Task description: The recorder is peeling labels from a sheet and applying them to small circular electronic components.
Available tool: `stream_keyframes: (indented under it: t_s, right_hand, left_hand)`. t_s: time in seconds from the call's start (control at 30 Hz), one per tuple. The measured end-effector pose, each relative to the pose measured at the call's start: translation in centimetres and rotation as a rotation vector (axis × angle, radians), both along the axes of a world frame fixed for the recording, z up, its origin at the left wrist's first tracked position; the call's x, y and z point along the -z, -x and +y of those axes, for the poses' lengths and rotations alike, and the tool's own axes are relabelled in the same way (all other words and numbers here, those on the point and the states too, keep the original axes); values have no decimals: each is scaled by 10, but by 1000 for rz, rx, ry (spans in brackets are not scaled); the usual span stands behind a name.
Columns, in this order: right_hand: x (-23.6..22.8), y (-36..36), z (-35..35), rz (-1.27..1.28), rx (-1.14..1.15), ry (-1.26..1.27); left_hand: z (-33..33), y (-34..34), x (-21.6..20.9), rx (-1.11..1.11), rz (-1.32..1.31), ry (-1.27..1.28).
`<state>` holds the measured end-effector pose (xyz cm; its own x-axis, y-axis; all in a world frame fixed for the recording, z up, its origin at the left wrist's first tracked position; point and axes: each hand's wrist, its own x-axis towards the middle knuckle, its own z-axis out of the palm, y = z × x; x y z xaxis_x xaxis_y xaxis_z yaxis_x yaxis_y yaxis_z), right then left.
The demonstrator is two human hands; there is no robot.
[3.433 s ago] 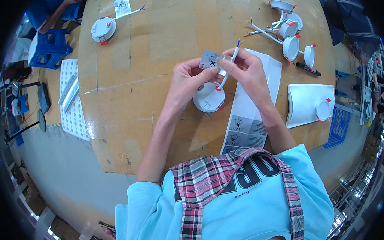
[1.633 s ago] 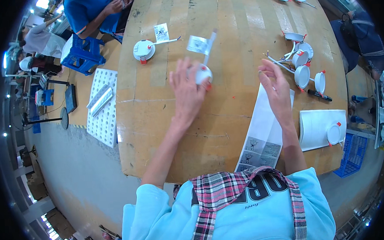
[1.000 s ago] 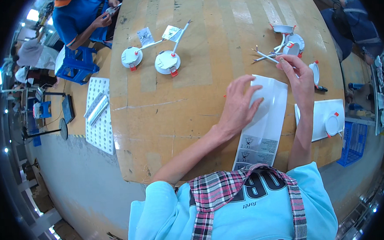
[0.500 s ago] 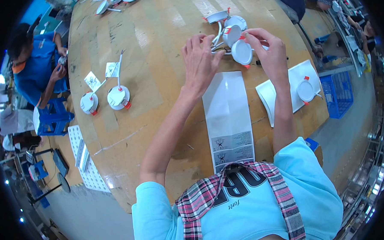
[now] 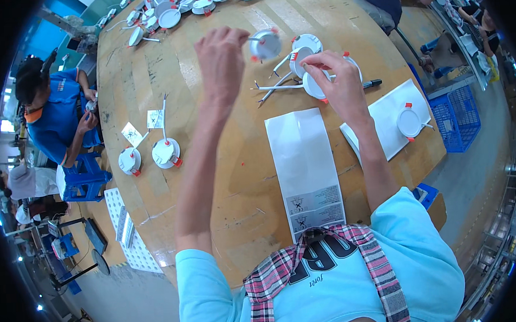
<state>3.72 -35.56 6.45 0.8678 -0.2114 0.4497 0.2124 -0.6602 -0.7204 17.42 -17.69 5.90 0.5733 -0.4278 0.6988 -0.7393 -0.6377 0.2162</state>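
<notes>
My left hand is closed on the cable of a round white downlight with red clips. That lamp hangs out to the right of the fingers, slightly blurred. At the cluster of downlights on the right, my right hand has thumb and forefinger pinched together. Whatever is between those fingertips is hidden. Just beneath it lies a white downlight, partly covered by the hand. Behind that sits another downlight, and white cables with bare wire ends point left from the group.
Two downlights with tagged cables stand on the left. A label sheet lies before me. To the right are white sheets with a downlight on top, and a black marker. More downlights crowd the far edge. A person sits left.
My left hand has moved away and to the left, pulling one downlight out of the cluster by its cable. My right hand has shifted slightly left and nearer. The view has tilted a little.
</notes>
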Motion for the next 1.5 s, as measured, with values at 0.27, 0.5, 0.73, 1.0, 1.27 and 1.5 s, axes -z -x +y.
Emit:
stream_keyframes:
  t_s: [0.27, 0.5, 0.73, 1.0, 1.27, 1.5]
  right_hand:
    - [-7, 16, 71, -152, -388, -89]
    - [36, 35, 109, 596, -640, -739]
    - [47, 40, 115, 563, -553, -923]
    - [48, 23, 95, 447, -673, -1101]
    - [66, 26, 85, 506, -805, -1426]
    - [57, 26, 86, 542, -743, -1505]
  left_hand:
    - [67, 77, -67, 526, 191, -123]
    - [104, 140, -1, 212, 456, 445]
    - [92, 192, 75, 45, 626, 371]
    - [85, 203, 81, -56, 573, 232]
    - [74, 214, 80, -134, 588, 271]
    - [79, 222, 72, -81, 627, 240]
